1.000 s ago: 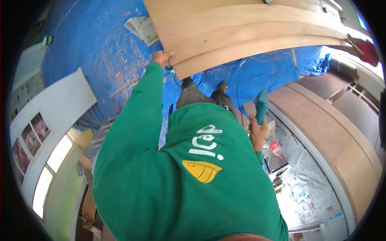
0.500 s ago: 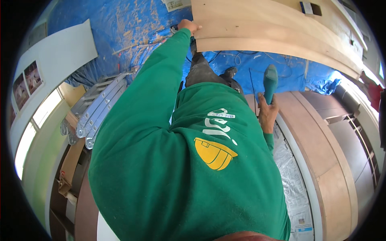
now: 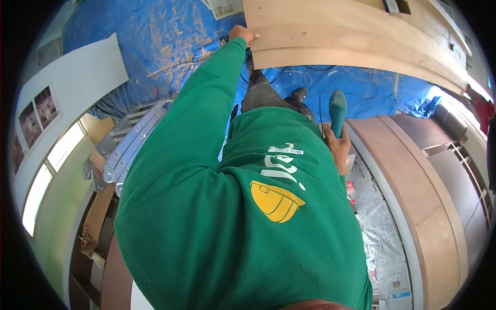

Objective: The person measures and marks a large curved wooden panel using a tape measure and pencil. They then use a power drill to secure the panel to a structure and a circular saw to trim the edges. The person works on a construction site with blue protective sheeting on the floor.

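My left arm reaches forward, and my left hand (image 3: pixel 243 35) is closed at the left end of a pale wooden panel (image 3: pixel 320 36), its fingers curled by the panel's edge. Low on the right, beside my body, my right hand (image 3: pixel 338 150) grips a teal, long, round-ended object (image 3: pixel 337 112). Its rounded end points away from me; its kind cannot be made out, and its lower part is hidden in my palm.
Blue sheeting (image 3: pixel 181 31) covers the floor, with dust and cords on it. A folded metal ladder (image 3: pixel 137 139) lies left. To the right run a long wooden board (image 3: pixel 413 196) and newspaper (image 3: pixel 385 232). A white panel (image 3: pixel 82 77) with photos stands far left.
My right hand and the teal object have shifted slightly left, closer to my body. My left hand stays at the panel's end. The view has tilted a little.
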`<action>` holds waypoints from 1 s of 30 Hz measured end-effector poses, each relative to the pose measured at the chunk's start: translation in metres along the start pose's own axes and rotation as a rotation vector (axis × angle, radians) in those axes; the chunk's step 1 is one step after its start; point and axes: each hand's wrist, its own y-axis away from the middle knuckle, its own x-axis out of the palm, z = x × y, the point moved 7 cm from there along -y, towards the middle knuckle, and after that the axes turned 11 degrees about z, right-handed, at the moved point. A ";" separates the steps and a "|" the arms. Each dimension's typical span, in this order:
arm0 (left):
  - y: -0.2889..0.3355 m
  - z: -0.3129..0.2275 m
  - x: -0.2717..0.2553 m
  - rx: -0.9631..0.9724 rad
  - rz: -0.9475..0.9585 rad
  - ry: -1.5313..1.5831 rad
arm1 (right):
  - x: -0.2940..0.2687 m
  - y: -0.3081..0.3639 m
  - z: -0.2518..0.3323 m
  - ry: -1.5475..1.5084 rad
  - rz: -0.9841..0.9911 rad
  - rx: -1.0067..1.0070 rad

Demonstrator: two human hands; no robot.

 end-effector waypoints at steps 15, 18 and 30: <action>-0.037 0.028 0.019 -0.038 0.123 0.069 | 0.001 -0.006 -0.015 -0.013 -0.059 -0.080; -0.065 0.054 0.002 -0.015 0.010 -0.135 | -0.005 -0.010 0.012 0.199 -0.104 -0.166; 0.031 -0.013 0.026 -0.110 -0.193 -0.162 | -0.073 -0.042 0.051 0.852 -0.173 -0.281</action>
